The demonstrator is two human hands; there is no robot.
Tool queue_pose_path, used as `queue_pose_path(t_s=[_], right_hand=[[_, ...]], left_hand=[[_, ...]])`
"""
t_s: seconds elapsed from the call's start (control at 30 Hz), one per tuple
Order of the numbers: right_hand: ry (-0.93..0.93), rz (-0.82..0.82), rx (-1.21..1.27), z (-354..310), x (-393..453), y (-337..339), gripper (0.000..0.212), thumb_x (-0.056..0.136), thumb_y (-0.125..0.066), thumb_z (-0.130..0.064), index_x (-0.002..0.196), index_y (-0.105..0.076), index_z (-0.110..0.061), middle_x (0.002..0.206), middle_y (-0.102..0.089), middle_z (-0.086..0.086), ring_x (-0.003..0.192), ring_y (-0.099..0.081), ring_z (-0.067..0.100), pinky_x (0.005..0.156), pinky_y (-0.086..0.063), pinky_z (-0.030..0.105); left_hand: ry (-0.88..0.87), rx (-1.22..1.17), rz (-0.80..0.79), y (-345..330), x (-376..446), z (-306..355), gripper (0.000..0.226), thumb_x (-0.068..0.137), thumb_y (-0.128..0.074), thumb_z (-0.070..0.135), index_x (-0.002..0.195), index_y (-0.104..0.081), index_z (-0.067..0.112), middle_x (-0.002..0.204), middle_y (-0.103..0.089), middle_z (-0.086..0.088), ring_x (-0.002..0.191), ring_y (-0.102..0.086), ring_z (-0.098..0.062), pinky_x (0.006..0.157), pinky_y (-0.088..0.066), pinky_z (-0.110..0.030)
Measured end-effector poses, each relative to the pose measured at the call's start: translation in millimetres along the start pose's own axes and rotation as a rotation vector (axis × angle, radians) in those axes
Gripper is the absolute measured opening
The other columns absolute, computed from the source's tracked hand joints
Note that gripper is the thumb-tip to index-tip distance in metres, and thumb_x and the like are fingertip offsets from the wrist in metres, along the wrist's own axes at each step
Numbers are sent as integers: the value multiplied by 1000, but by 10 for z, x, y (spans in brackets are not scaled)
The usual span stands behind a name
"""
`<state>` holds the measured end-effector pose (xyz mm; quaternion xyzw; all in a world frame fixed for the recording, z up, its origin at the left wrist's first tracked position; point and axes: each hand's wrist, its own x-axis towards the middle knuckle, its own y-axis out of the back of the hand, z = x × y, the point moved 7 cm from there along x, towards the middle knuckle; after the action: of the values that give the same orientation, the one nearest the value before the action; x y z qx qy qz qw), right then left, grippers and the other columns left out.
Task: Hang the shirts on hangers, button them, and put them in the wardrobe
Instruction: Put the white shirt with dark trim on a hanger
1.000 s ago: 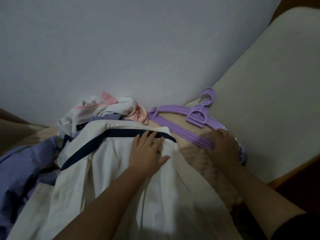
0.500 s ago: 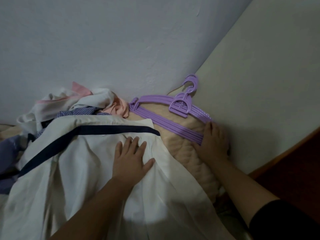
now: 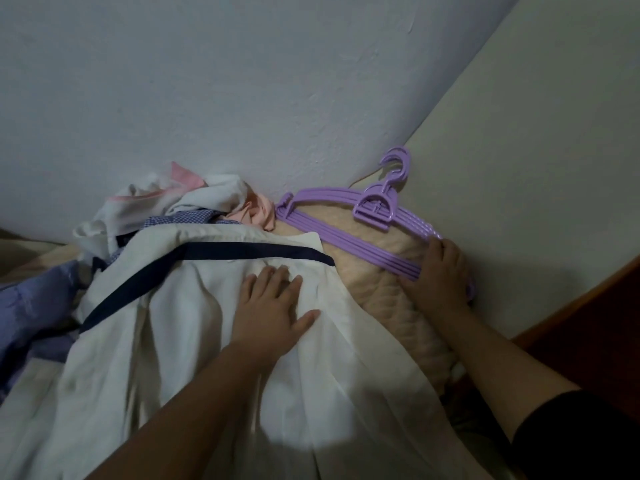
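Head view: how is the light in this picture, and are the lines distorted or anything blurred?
Head view: dim overall, with one brighter patch low on the white shirt; the right hand casts a soft shadow beside the purple hangers; straight wall edges curve from the wide-angle lens; the left hand is fairly sharp, the corners dark and soft.

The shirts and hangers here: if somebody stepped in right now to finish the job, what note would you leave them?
Left hand: flat on the white shirt, fingers straight, holding nothing.
Right hand: on the near end of the purple hangers; whether its fingers grip one cannot be told.
Things: the white shirt lies spread on top, navy-trimmed collar away from the person. More clothes are heaped behind it by the wall. The hangers lie stacked to the right of the shirt.
Done: nothing hung or buttoned yet.
Left: pull out one hanger, slip it into the white shirt, button it, put it in the wardrobe, which is not in view; repeat for the rest.
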<state>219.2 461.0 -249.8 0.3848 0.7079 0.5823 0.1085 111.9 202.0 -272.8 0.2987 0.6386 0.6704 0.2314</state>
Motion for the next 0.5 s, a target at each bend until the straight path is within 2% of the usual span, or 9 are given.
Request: queue_pose_path(t_s=[0.07,0.17,0.23,0.3,0.4,0.5], right_hand=[[-26,-11,24,-4,-48,11,91,54,-88,-38,122,-50,8,114,-51,30,102,-51,46,86,-43,51],[-30,-2,41,-77,-108,104,89,57,-87,-37,123,-48,8,117,-50,31,106,-50,45,91,-40,49],[-71,-46,66,-128,-151,161,88,63,-84,-35,130,-42,3,128,-44,27,118,-42,40,98,-33,45],[-125,-45,130,-150,-195,218,89,62,-85,-30,132,-40,0,131,-40,25,122,-38,38,101,-31,43],[-96,-37,298,-245,-262,272,86,54,-86,-23,125,-46,5,118,-46,30,113,-43,43,94,-36,45],[-16,-74,377,-307,-347,194,89,50,-67,-49,114,-52,11,100,-52,33,97,-50,46,83,-44,48]], left_hand=[[23,-4,31,126,-56,-39,78,85,-16,74,145,-38,30,155,-32,-3,145,-20,-25,115,-1,-43],[66,28,35,311,-185,-110,79,85,-13,75,149,-29,32,159,-22,-1,147,-13,-23,118,1,-42],[88,20,62,476,-282,-174,84,81,-9,75,149,-30,29,158,-23,-3,146,-15,-24,119,-7,-44],[113,-12,86,624,-379,-270,82,82,-18,71,145,-40,25,154,-32,-7,143,-27,-28,116,-17,-46],[133,-16,163,820,-535,-417,71,86,-29,64,138,-51,21,148,-43,-10,135,-41,-32,112,-22,-44],[194,-5,222,1002,-719,-617,67,86,-32,63,136,-53,23,147,-44,-9,135,-41,-30,111,-27,-46]])
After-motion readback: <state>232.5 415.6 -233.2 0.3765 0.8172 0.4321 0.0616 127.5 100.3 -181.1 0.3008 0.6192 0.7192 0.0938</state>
